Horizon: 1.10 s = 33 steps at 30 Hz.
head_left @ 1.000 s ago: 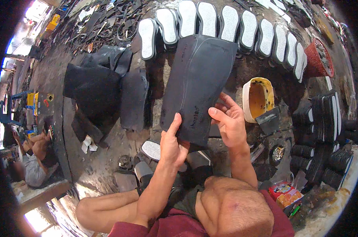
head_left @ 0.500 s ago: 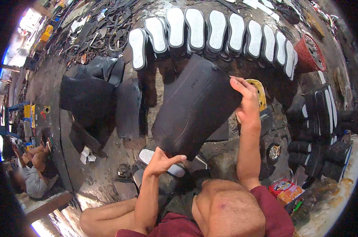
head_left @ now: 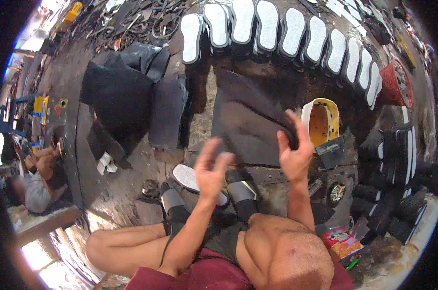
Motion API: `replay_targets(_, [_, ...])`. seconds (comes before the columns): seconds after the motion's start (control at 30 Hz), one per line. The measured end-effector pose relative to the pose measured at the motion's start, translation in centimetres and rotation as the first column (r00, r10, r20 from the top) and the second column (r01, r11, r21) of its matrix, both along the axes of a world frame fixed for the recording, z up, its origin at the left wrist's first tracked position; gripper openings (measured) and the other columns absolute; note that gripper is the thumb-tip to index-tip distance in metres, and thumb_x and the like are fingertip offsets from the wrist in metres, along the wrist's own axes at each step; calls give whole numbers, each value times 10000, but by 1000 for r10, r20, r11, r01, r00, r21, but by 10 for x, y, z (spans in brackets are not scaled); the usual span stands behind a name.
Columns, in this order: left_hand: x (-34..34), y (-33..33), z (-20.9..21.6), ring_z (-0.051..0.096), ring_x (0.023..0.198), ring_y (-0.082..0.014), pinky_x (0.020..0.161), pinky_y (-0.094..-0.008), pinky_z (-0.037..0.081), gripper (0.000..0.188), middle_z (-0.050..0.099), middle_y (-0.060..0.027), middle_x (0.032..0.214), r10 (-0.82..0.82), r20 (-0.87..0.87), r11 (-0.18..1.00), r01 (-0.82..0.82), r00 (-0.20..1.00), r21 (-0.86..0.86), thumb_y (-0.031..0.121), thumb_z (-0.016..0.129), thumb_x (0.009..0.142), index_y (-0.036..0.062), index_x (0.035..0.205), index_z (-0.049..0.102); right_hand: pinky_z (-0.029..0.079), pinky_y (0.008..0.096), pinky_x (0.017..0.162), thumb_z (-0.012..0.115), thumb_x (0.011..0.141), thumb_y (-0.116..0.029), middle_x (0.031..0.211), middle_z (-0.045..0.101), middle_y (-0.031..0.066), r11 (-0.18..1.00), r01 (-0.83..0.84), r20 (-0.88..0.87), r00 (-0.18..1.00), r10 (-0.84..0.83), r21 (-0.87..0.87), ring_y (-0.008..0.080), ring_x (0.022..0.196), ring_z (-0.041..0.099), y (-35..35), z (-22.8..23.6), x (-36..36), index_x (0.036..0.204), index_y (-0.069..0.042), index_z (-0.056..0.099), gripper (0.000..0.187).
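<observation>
Ten white foam shoe soles stand in an arc along the far side. One yellow plastic tub, one red woven basket, one large dark rubber sheet. Two bare hands, the left hand and the right hand.

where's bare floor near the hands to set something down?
Bare patch: floor left of the left hand, between the dark sheet stack and the small white scrap. Crowded: the white sole row ahead, yellow bucket and black sole stacks by the right hand.

dim daylight; blurred hands; fisheye edges
</observation>
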<state>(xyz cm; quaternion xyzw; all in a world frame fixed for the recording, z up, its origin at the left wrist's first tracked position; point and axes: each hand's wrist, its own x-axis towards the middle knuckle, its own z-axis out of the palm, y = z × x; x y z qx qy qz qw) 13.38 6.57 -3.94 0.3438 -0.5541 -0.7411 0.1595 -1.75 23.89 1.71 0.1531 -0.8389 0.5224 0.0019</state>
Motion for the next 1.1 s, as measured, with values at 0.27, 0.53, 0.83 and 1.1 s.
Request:
replay_targets(0.27, [100, -3, -104, 286, 1490, -475, 1209, -594, 272, 1119, 217, -244, 1654, 452, 676, 788, 94, 582, -608, 263, 893, 710, 68, 1626, 281, 527, 400, 1000, 742, 954, -130, 1418, 636, 150, 969, 198, 12, 979, -202, 146, 266, 1223, 639, 3, -69, -25, 1519, -63, 525, 609])
replay_targets(0.53, [56, -26, -1, 506, 1360, -246, 1116, -389, 455, 783, 521, -131, 1507, -570, -27, 822, 570, 822, 7, 61, 730, 753, 11, 1506, 523, 534, 392, 1012, 851, 849, -150, 1322, 714, 79, 718, -600, 273, 667, 693, -352, 224, 1197, 665, -11, -24, -12, 1429, -106, 631, 623])
replay_targets(0.83, [-83, -102, -28, 727, 913, -208, 792, -372, 623, 428, 728, -113, 1166, -160, 161, 976, 131, 974, 176, 63, 826, 882, -29, 1270, 671, 553, 267, 728, 845, 855, -107, 1130, 755, 75, 993, 78, 521, 853, -20, -90, 131, 956, 697, 5, -95, -108, 1286, -32, 736, 451])
replay_targets(1.1, [-87, -114, -84, 708, 1050, -213, 905, -336, 557, 727, 717, -158, 1201, -142, 421, 990, 134, 896, 47, 121, 914, 795, -96, 1403, 579, 602, 284, 702, 867, 801, -12, 1039, 753, 100, 996, 53, 620, 785, -1, -66, 161, 881, 708, 0, -167, -112, 1274, 11, 720, 495])
